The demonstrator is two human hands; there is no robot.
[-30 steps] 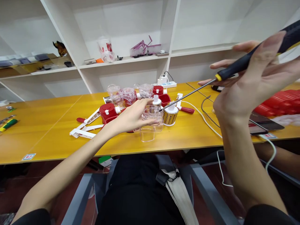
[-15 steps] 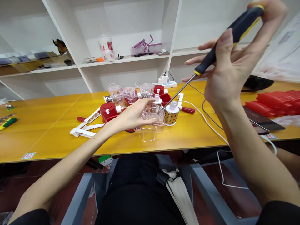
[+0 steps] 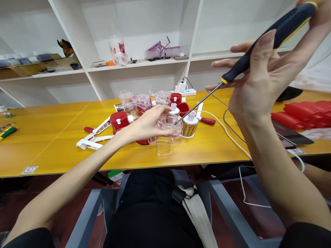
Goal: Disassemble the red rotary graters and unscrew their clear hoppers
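My left hand (image 3: 155, 122) is closed around a clear plastic grater housing (image 3: 163, 147) near the table's front edge. In my right hand (image 3: 261, 81) is a screwdriver (image 3: 244, 62) with a black and yellow handle, gripped between thumb and fingers and the butt against the hand. Its long shaft slopes down to the left, and the tip is at the round opening of the clear housing; whether it touches anything inside is too small to tell. Just right of the housing stands a metal grater drum (image 3: 189, 129) with a white hub.
Behind are more clear housings (image 3: 141, 101) and red plastic parts (image 3: 119, 120). White-armed handles (image 3: 89, 143) lie left. A red-handled crank (image 3: 207, 121), white cable (image 3: 230, 136) and stacked red pieces (image 3: 305, 113) are right. Another person's arm (image 3: 314, 177) shows at lower right.
My right hand and the screwdriver handle have moved up and to the right, while the tip stays at the housing's opening. My left hand keeps hold of the housing.
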